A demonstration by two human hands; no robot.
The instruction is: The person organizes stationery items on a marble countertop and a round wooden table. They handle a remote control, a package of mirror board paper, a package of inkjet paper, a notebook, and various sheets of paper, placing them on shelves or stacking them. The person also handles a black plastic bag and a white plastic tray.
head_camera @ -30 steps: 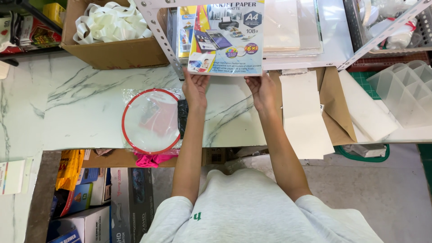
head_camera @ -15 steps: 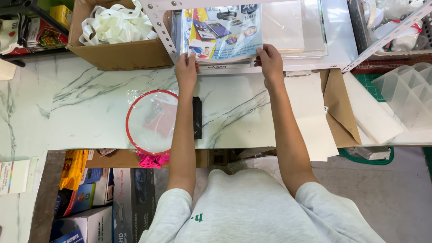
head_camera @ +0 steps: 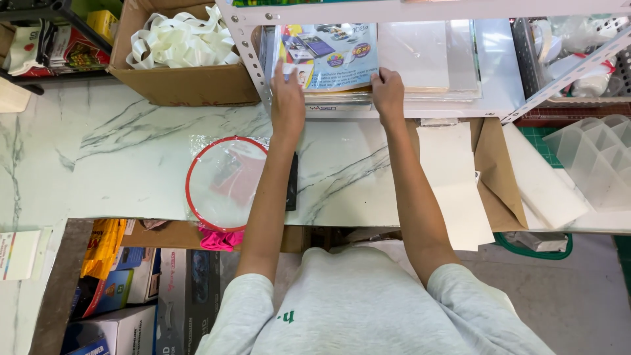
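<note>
A glossy, colourful pack of paper (head_camera: pixel 332 56) lies flat on top of a stack of sheets on a low white shelf (head_camera: pixel 493 92) at the far edge of the bench, held between both hands. The left hand (head_camera: pixel 287 98) rests on the pack's near left corner, fingers stretched forward and laid flat over the wrapper, the thumb side against the edge; whether the thumb is tucked under cannot be told. The right hand (head_camera: pixel 388 92) sits at the pack's near right edge, fingers curled down over it and touching the stack beneath. Neither hand is closed into a fist; both press on the pack more than pinch it.

Just beyond the right hand, further along the shelf, lie pale sheets in clear wrap (head_camera: pixel 420 56). Left of the left hand stands a cardboard box (head_camera: pixel 190 82) filled with loops of white ribbon (head_camera: pixel 181 43). Under the left forearm, on the marbled bench (head_camera: pixel 98 164), lies a red-rimmed hoop in a clear bag (head_camera: pixel 220 184) with a pink tie at its near end. To the right of the right forearm lie white paper sheets (head_camera: pixel 453 184) over brown paper (head_camera: pixel 499 171), and well off to the right a clear divided tray (head_camera: pixel 595 158).
</note>
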